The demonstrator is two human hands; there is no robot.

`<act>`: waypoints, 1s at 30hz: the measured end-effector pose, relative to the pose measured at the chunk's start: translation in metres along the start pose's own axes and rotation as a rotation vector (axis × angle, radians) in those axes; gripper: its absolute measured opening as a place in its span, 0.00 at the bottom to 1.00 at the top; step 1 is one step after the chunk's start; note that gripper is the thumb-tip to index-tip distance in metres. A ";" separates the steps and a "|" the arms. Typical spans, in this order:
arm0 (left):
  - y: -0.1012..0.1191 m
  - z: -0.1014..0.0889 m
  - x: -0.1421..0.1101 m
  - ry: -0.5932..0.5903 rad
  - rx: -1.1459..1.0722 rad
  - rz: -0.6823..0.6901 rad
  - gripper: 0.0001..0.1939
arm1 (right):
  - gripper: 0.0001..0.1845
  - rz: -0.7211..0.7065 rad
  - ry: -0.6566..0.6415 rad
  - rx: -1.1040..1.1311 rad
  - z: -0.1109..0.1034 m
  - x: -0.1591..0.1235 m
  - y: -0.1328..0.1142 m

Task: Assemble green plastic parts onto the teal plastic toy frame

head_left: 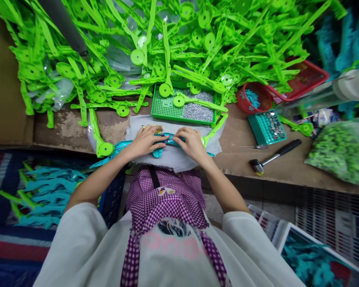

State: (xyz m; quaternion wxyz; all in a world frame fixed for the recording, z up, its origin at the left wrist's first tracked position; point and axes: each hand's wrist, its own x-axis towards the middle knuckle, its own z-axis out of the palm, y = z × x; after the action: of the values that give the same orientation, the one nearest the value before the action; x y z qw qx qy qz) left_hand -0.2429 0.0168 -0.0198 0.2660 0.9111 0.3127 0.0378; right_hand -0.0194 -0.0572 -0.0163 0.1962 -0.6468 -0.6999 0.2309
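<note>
A teal plastic part (161, 144) lies flat on a white cloth (170, 157) at the near edge of the wooden bench. My left hand (145, 142) presses on its left portion, fingers curled over it. My right hand (190, 142) grips its right portion. The fingertips of both hands almost meet at the middle. A long teal arm of the part runs out to the left past my wrist. Just behind the cloth stands a green tray (164, 108) holding a heap of small silvery pieces (199, 107).
A big pile of green plastic parts (167, 48) covers the back of the bench. To the right lie a teal tray (266, 127), a red basket (254, 97), a hammer (273, 156) and a bag of green pieces (342, 149). Teal parts (44, 191) fill a bin at lower left.
</note>
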 end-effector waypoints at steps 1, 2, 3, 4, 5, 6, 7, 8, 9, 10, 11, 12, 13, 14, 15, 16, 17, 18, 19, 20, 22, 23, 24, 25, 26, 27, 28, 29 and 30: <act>-0.001 -0.001 0.002 0.001 -0.010 -0.004 0.18 | 0.19 -0.003 0.007 -0.001 0.001 0.000 -0.001; 0.000 -0.001 0.003 0.006 -0.015 -0.012 0.17 | 0.19 -0.016 0.005 0.003 0.002 -0.001 -0.001; 0.000 -0.001 0.004 0.011 -0.016 -0.023 0.16 | 0.19 -0.036 -0.007 0.008 0.001 -0.003 0.000; 0.001 -0.001 0.005 0.015 -0.015 -0.035 0.15 | 0.19 -0.061 -0.031 0.015 -0.001 -0.004 0.002; 0.002 -0.001 0.006 0.017 -0.012 -0.046 0.15 | 0.20 -0.087 -0.060 0.024 -0.003 -0.006 0.004; 0.003 -0.001 0.007 0.018 -0.010 -0.056 0.14 | 0.21 -0.107 -0.084 0.037 -0.005 -0.007 0.006; 0.004 -0.001 0.008 0.021 -0.011 -0.065 0.14 | 0.21 -0.116 -0.098 0.051 -0.006 -0.008 0.008; 0.004 -0.002 0.009 0.023 -0.015 -0.072 0.13 | 0.20 -0.112 -0.097 0.067 -0.006 -0.008 0.009; 0.003 -0.002 0.010 0.024 -0.020 -0.075 0.13 | 0.19 -0.097 -0.082 0.080 -0.006 -0.008 0.009; 0.002 -0.002 0.012 0.022 -0.027 -0.073 0.12 | 0.19 -0.076 -0.059 0.087 -0.004 -0.006 0.008; 0.001 -0.002 0.014 0.016 -0.036 -0.065 0.12 | 0.19 -0.053 -0.035 0.085 -0.001 -0.005 0.007; -0.001 -0.003 0.016 0.007 -0.049 -0.051 0.11 | 0.19 -0.035 -0.015 0.072 0.002 -0.003 0.006; -0.003 -0.003 0.018 -0.005 -0.067 -0.033 0.11 | 0.19 -0.023 -0.002 0.051 0.005 -0.002 0.004; -0.004 -0.004 0.020 -0.016 -0.087 -0.015 0.12 | 0.19 -0.018 0.006 0.026 0.008 0.000 0.003; -0.006 -0.005 0.021 -0.026 -0.106 0.001 0.12 | 0.18 -0.019 0.010 0.000 0.010 0.001 0.002; -0.006 -0.006 0.022 -0.034 -0.121 0.014 0.12 | 0.18 -0.026 0.009 -0.022 0.011 0.002 0.001; -0.007 -0.007 0.021 -0.038 -0.131 0.019 0.12 | 0.17 -0.038 0.005 -0.036 0.012 0.002 0.001; -0.006 -0.008 0.021 -0.038 -0.137 0.016 0.13 | 0.16 -0.054 -0.001 -0.041 0.011 0.002 0.001; -0.005 -0.008 0.019 -0.033 -0.140 0.008 0.13 | 0.14 -0.070 -0.008 -0.037 0.010 0.002 0.001; -0.003 -0.009 0.018 -0.023 -0.144 -0.001 0.13 | 0.13 -0.087 -0.016 -0.026 0.009 0.001 0.001; 0.003 -0.009 0.015 0.014 -0.143 -0.011 0.15 | 0.12 -0.115 -0.035 0.000 0.005 0.001 0.001; 0.006 -0.008 0.015 0.032 -0.135 -0.004 0.16 | 0.12 -0.125 -0.045 0.007 0.004 0.001 0.001; 0.009 -0.008 0.015 0.048 -0.122 0.011 0.17 | 0.12 -0.133 -0.056 0.008 0.002 0.001 0.001; 0.012 -0.007 0.016 0.058 -0.107 0.027 0.17 | 0.12 -0.139 -0.068 0.005 0.000 0.001 0.001; 0.014 -0.006 0.018 0.065 -0.093 0.041 0.15 | 0.12 -0.145 -0.081 0.004 -0.002 0.001 0.001; 0.015 -0.005 0.020 0.069 -0.083 0.047 0.13 | 0.12 -0.151 -0.094 0.009 -0.005 0.000 0.001; 0.016 -0.005 0.022 0.073 -0.077 0.047 0.10 | 0.12 -0.157 -0.102 0.024 -0.009 -0.002 0.003; 0.017 -0.004 0.025 0.077 -0.075 0.042 0.08 | 0.14 -0.159 -0.099 0.049 -0.013 -0.005 0.005; 0.017 -0.004 0.026 0.079 -0.076 0.035 0.08 | 0.16 -0.155 -0.079 0.082 -0.018 -0.008 0.008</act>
State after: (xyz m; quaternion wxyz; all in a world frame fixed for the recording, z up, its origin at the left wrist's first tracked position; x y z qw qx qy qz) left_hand -0.2135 0.0234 -0.0103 0.2873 0.9033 0.3054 0.0905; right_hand -0.0019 -0.0636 -0.0056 0.2119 -0.5726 -0.7450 0.2688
